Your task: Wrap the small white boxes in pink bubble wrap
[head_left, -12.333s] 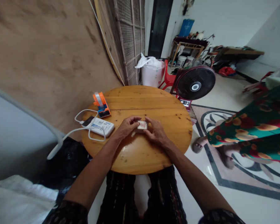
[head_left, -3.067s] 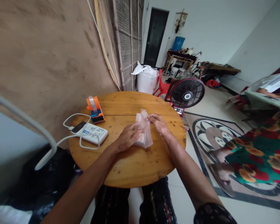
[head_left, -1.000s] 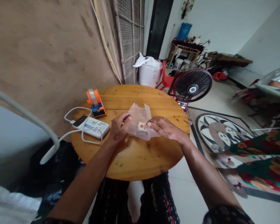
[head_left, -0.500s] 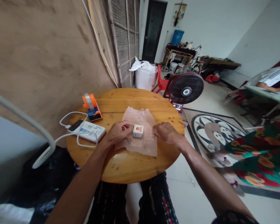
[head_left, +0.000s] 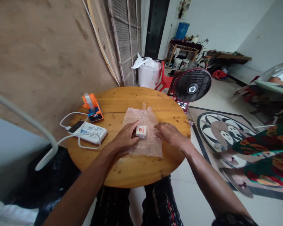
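A small white box with red print (head_left: 141, 131) sits on a sheet of bubble wrap (head_left: 148, 148) laid over the round wooden table. At the box's left side is my left hand (head_left: 125, 137), thumb and fingers apart; whether they touch the box I cannot make out. My right hand (head_left: 168, 133) is at the sheet's right edge, its fingers bent and closed on that edge. Their tips are partly hidden.
On the table's left lie an orange tape dispenser (head_left: 92, 107) and a white power bank (head_left: 91, 131) with looped cables. A fan (head_left: 192, 85) stands beyond the table's right edge. Another person's legs (head_left: 261, 163) show at the right.
My left hand has spread from a pinch and moved right, to the side of the box. My right hand stays at the wrap's right edge, its fingers less tightly curled. The view has shifted slightly.
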Motion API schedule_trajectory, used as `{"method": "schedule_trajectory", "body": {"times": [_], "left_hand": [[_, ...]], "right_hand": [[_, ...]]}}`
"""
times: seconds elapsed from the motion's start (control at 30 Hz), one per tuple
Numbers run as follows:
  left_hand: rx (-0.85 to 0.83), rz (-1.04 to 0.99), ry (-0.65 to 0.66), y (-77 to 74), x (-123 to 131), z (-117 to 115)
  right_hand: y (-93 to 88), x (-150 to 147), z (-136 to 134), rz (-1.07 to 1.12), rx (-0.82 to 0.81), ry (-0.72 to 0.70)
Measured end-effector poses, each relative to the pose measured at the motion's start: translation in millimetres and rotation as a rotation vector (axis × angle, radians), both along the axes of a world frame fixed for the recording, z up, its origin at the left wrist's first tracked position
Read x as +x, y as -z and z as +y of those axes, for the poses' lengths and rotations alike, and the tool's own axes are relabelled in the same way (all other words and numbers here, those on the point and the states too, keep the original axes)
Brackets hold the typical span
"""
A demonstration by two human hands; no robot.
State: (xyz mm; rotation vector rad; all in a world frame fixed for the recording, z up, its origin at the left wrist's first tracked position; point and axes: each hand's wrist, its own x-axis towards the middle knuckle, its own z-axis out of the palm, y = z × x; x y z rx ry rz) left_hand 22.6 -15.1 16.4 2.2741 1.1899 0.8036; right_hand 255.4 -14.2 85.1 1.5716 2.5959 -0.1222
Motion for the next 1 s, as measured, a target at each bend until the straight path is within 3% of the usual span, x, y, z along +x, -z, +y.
{"method": "schedule_trajectory", "body": {"times": [0.17, 0.33, 0.7, 0.87, 1.0], "left_hand": [[-0.005, 0.013, -0.02, -1.4, 0.9, 0.8], [-0.005, -0.011, -0.033, 0.4, 1.2, 0.6], [-0.043, -0.061, 0.01, 3.1, -0.5, 2.6], [-0.055, -0.026, -0.016, 11.2, -1.5, 6.0], [-0.023, 0.04, -0.025, 11.1, -1.5, 5.0]], "right_hand": [[-1.3, -5.9, 0.1, 0.126, -0.033, 0.006], [3.7, -11.0, -1.3, 0.384, -0.063, -0.114], [33.3, -32.8, 0.5, 0.607, -0.067, -0.102], [44.5, -20.6, -6.6, 0.844, -0.067, 0.092], [45.7, 15.8, -15.5, 0.996, 0.09, 0.227]]}}
